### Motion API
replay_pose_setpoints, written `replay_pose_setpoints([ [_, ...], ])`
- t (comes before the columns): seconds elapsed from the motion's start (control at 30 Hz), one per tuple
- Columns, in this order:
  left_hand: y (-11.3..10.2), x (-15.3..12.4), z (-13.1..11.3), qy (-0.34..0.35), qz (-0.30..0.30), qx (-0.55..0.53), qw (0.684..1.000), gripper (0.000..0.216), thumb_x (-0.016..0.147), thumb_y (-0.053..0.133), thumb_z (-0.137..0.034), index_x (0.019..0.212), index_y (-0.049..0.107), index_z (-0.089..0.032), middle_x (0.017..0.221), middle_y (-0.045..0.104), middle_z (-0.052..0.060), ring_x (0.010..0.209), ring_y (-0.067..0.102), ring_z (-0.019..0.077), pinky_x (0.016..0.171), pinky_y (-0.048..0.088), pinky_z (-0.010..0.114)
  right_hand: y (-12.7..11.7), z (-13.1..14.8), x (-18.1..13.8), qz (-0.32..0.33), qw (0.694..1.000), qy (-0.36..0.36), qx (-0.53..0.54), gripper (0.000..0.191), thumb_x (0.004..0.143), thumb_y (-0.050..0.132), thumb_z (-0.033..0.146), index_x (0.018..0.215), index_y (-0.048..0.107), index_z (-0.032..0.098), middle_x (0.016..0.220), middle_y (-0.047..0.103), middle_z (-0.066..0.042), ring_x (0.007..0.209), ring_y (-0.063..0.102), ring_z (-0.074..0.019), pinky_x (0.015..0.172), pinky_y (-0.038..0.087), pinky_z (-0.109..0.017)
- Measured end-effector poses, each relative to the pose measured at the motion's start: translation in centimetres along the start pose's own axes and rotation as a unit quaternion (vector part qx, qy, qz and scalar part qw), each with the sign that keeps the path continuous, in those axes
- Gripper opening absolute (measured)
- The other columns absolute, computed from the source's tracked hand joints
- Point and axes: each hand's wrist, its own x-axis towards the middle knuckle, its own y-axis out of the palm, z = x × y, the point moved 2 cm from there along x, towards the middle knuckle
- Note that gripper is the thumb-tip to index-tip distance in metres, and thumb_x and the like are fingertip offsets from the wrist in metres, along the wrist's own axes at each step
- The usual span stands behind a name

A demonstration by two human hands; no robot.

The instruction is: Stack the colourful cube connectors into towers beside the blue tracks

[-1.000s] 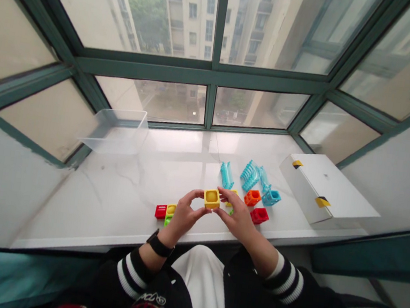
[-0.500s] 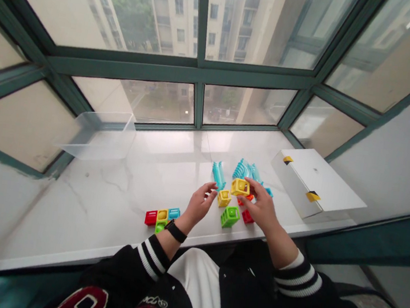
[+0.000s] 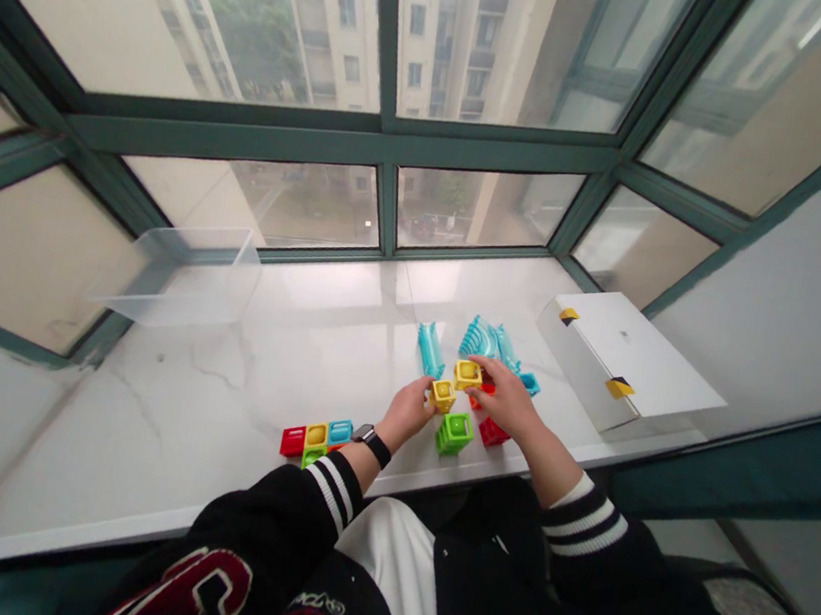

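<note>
the right hand [image 3: 508,399] has its fingers [image 3: 484,366] closed on a yellow hollow toy block [image 3: 468,375], just beside a smaller yellow block [image 3: 442,395], which the narrowly pinched left hand [image 3: 408,413] touches. a green block [image 3: 454,433] and a red block [image 3: 493,431] sit close by on the marble windowsill [image 3: 218,393]. a row of coloured blocks [image 3: 313,439] lies left, teal ridged pieces [image 3: 478,339] far, a clear plastic tray [image 3: 180,275] far left, and a white box [image 3: 622,361] right.
</note>
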Motion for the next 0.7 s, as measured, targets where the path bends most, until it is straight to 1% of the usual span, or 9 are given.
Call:
replay_pose_setpoints([
  [0.07, 0.0, 0.0, 0.2, 0.004, 0.001, 0.004, 1.000, 0.046, 0.084, 0.075, -0.018, 0.129, 0.066, -0.025, 0.120, 0.077, 0.004, 0.094, 0.072, 0.0196, 0.089, 0.056, 0.033, 0.4, -0.1, 0.4, 0.022, 1.000, -0.009, -0.018, 0.056, 0.081, 0.075, 0.016, 0.136, 0.066, 0.026, 0.124, 0.072, -0.008, 0.097, 0.069, -0.0230, 0.097, 0.058, -0.045],
  [0.17, -0.1, -0.2, 0.3, 0.010, 0.002, 0.014, 1.000, 0.040, 0.085, 0.075, -0.021, 0.124, 0.068, -0.025, 0.116, 0.078, 0.004, 0.093, 0.072, 0.0206, 0.088, 0.055, 0.033, 1.0, -0.2, 1.0, 0.051, 0.998, -0.014, -0.028, 0.058, 0.079, 0.077, 0.013, 0.135, 0.065, 0.026, 0.125, 0.072, -0.007, 0.096, 0.069, -0.0221, 0.096, 0.057, -0.043],
  [0.27, -0.3, -0.2, 0.3, 0.016, 0.004, 0.021, 1.000, 0.037, 0.086, 0.076, -0.022, 0.122, 0.069, -0.024, 0.114, 0.078, 0.005, 0.093, 0.072, 0.0211, 0.087, 0.054, 0.032, 1.7, -0.2, 1.5, 0.073, 0.997, -0.010, -0.031, 0.057, 0.078, 0.078, 0.011, 0.132, 0.066, 0.025, 0.128, 0.072, -0.008, 0.096, 0.069, -0.0214, 0.096, 0.057, -0.042],
  [0.4, -0.5, -0.3, 0.0, 0.020, 0.010, 0.026, 0.999, 0.035, 0.087, 0.075, -0.026, 0.122, 0.069, -0.024, 0.114, 0.078, 0.005, 0.089, 0.073, 0.0203, 0.084, 0.054, 0.031, 2.5, -0.4, 1.8, 0.095, 0.995, -0.001, -0.029, 0.057, 0.077, 0.079, 0.009, 0.131, 0.066, 0.024, 0.124, 0.073, -0.007, 0.097, 0.070, -0.0211, 0.096, 0.056, -0.041],
  [0.57, -0.7, -0.4, -0.2, 0.020, 0.017, 0.034, 0.999, 0.037, 0.087, 0.076, -0.027, 0.124, 0.069, -0.025, 0.115, 0.078, 0.004, 0.089, 0.072, 0.0203, 0.084, 0.053, 0.031, 3.5, -0.9, 2.3, 0.118, 0.992, 0.007, -0.037, 0.056, 0.077, 0.080, 0.008, 0.129, 0.064, 0.024, 0.123, 0.072, -0.006, 0.096, 0.069, -0.0199, 0.092, 0.055, -0.036],
  [0.7, -0.9, -0.5, -0.4, 0.021, 0.019, 0.040, 0.999, 0.040, 0.086, 0.076, -0.026, 0.125, 0.069, -0.025, 0.112, 0.079, 0.004, 0.088, 0.072, 0.0216, 0.084, 0.053, 0.032, 4.0, -1.2, 2.4, 0.138, 0.988, 0.002, -0.064, 0.053, 0.076, 0.078, 0.006, 0.125, 0.065, 0.023, 0.114, 0.073, -0.004, 0.092, 0.067, -0.0187, 0.088, 0.052, -0.033],
])
